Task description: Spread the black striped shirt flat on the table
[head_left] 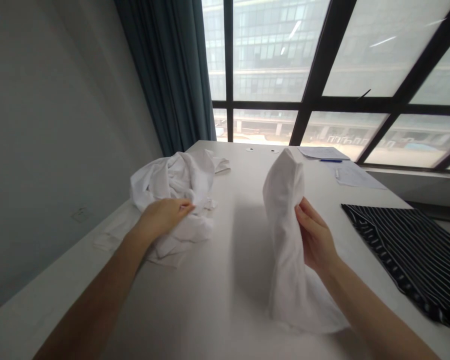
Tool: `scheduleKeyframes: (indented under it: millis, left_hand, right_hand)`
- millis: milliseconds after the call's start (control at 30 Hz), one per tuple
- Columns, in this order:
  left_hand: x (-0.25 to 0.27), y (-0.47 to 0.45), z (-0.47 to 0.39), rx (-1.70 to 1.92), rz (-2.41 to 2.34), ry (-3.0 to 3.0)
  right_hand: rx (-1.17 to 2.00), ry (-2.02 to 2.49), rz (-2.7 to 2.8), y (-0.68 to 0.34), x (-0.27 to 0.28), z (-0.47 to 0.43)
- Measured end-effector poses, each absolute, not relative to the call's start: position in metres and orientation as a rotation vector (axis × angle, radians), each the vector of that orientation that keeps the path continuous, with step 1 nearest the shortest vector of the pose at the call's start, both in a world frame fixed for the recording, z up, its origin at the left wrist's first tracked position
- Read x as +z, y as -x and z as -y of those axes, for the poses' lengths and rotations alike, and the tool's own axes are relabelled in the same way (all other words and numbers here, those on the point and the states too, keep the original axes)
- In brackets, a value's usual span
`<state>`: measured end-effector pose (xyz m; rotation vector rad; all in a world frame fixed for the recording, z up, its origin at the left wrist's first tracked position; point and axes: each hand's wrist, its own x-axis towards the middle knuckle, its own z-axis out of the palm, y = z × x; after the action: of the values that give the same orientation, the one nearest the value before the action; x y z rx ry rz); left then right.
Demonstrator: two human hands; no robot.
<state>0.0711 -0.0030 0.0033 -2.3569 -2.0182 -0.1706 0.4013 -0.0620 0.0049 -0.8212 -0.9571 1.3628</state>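
My right hand [315, 235] grips a white cloth [287, 240] near its upper part, with the thumb and fingers closed on the fabric. The cloth stands up in a narrow fold, and its lower end spreads over the white table below. On the left, my left hand [168, 215] is at a crumpled heap of white fabric [168, 175], its fingertips pinched together on a bit of it. Part of the heap lies hidden behind that hand and forearm. Whether the heap is one garment or more I cannot tell.
A black garment with white stripes [416, 250] lies flat at the right of the white table [202, 310]. Papers [356, 175] and a blue pen [330, 160] rest at the far right. Behind stand a window [266, 60] and a dark curtain [176, 70]; a wall borders the left.
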Motion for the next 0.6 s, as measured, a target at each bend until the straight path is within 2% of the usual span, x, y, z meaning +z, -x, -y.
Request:
scheduleKeyframes:
  millis: [133,300,467,600]
  left_hand:
    - [-0.031,-0.075,0.005,-0.002,1.829,2.471]
    - [-0.042,-0.097,0.013,-0.334,1.701,2.417]
    - [-0.016,-0.165,0.038,-0.657,1.645,3.002]
    - [-0.012,-0.213,0.062,-0.725,1.656,3.074]
  right_hand:
    - [1.547,0.771,0.958,-0.388,0.002,0.059]
    - [1.818,0.783,0.914,-0.384,-0.029,0.041]
    - [1.804,0.807,0.844,-0.374,-0.044,0.034]
    - [1.609,0.862,0.822,-0.37,-0.039,0.041]
